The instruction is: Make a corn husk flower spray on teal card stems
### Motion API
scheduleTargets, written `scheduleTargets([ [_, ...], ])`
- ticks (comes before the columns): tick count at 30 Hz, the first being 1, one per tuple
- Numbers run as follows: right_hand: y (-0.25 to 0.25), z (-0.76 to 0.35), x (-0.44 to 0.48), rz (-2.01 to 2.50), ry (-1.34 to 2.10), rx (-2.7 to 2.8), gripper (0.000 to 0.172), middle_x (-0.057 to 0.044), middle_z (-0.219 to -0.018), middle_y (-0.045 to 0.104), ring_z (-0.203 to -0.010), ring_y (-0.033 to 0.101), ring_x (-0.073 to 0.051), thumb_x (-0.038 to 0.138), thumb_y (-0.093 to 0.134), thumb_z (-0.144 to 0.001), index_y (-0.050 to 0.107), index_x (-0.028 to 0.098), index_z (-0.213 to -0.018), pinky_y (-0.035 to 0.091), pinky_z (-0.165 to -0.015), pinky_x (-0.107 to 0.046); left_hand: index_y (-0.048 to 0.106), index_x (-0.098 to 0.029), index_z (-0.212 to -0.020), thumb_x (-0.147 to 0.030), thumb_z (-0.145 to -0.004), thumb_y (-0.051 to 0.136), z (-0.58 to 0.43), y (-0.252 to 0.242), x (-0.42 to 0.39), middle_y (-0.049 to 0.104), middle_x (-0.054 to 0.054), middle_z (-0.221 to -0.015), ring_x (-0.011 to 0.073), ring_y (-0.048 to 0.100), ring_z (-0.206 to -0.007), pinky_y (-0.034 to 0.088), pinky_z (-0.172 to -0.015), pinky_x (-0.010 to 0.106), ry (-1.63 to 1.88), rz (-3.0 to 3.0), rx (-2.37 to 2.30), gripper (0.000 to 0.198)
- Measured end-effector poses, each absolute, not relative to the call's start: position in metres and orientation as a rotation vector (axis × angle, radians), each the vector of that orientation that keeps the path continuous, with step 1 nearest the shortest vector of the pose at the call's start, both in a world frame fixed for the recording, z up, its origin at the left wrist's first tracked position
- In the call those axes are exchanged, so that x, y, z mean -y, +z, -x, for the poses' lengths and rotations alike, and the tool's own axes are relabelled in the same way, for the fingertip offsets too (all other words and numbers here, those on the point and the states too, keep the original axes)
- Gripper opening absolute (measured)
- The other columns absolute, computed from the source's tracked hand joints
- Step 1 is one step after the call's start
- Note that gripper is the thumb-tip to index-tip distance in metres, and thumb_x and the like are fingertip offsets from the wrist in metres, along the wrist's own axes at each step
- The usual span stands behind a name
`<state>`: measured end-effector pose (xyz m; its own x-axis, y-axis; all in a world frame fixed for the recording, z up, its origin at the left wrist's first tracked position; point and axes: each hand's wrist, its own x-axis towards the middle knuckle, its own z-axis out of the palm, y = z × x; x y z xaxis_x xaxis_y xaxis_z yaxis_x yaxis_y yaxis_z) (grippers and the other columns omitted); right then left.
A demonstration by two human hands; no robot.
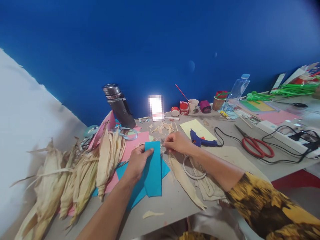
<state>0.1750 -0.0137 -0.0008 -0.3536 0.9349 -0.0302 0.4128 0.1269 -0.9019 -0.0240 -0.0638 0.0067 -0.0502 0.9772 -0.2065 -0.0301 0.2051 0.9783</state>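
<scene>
My left hand [137,162] is closed on a strip of blue paper [153,170], thumb on its front, holding it up over more blue and pink sheets on the table [175,203]. My right hand [177,142] is pinched shut at the paper's upper right edge; what it pinches is too small to make out. Dried corn husks [183,178] lie under my right forearm, with a white ring [193,170] beside them.
A heap of corn husks [75,176] fills the left. A blue glue gun [201,140] lies on yellow paper, red-handled scissors [256,145] and a power strip [287,136] to the right. A dark flask [118,105], cups, tape rolls and a plastic bottle [235,93] line the blue wall.
</scene>
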Motion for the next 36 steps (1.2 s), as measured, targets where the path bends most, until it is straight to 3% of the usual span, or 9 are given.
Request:
scheduleTargets([
  [8,0.002,-0.171,0.014,1.375,1.292,1.881,0.026,-0.002,-0.046,0.063,-0.039,0.056,-0.011,0.030,0.070,-0.074,0.064,0.015,-0.053,0.045,-0.041,-0.019,0.072,-0.012,-0.092,-0.037,-0.058,0.080,0.023,0.007,0.064,0.072,0.006,-0.070,0.0197,0.064,-0.059,0.050,-0.060,0.031,1.070,-1.022,-1.321,0.043],
  [13,0.009,-0.176,0.011,1.340,1.134,1.852,0.028,-0.001,-0.046,0.062,-0.039,0.056,-0.010,0.032,0.066,-0.078,0.065,0.015,-0.057,0.042,-0.041,-0.018,0.072,-0.013,-0.086,-0.037,-0.055,0.081,0.022,0.012,0.063,0.073,0.005,-0.072,0.0175,0.063,-0.055,0.051,-0.058,0.030,1.097,-0.984,-1.335,0.040],
  [23,0.085,-0.299,0.036,1.234,0.849,1.357,0.028,-0.004,-0.064,0.066,-0.046,0.053,-0.007,0.041,0.071,-0.074,0.065,0.013,-0.071,0.037,-0.038,-0.016,0.070,-0.017,-0.086,-0.029,-0.054,0.080,0.027,0.023,0.056,0.068,0.001,-0.059,0.0194,0.063,-0.051,0.051,-0.049,0.030,1.103,-0.841,-1.433,0.036],
  [30,0.034,-0.398,0.097,1.702,0.812,1.166,0.031,0.000,-0.047,0.055,-0.038,0.041,-0.006,0.043,0.071,-0.067,0.062,0.014,-0.061,0.029,-0.036,-0.020,0.069,-0.017,-0.081,-0.026,-0.051,0.080,0.026,0.020,0.052,0.068,0.000,-0.060,0.0188,0.064,-0.055,0.053,-0.051,0.028,1.227,-0.815,-1.439,0.034],
  [33,0.016,-0.393,0.107,1.763,0.870,1.270,0.025,-0.003,-0.056,0.062,-0.041,0.046,-0.009,0.039,0.068,-0.068,0.065,0.014,-0.067,0.031,-0.039,-0.021,0.069,-0.016,-0.083,-0.026,-0.048,0.082,0.029,0.014,0.049,0.069,-0.001,-0.061,0.0182,0.064,-0.055,0.054,-0.054,0.029,1.234,-0.809,-1.422,0.038],
  [36,0.011,-0.368,0.106,1.747,0.762,1.482,0.022,-0.001,-0.052,0.061,-0.045,0.048,-0.010,0.035,0.060,-0.074,0.066,0.015,-0.068,0.033,-0.045,-0.022,0.069,-0.016,-0.081,-0.028,-0.050,0.081,0.030,0.012,0.047,0.068,-0.001,-0.059,0.0176,0.063,-0.053,0.054,-0.054,0.029,1.236,-0.809,-1.425,0.036],
])
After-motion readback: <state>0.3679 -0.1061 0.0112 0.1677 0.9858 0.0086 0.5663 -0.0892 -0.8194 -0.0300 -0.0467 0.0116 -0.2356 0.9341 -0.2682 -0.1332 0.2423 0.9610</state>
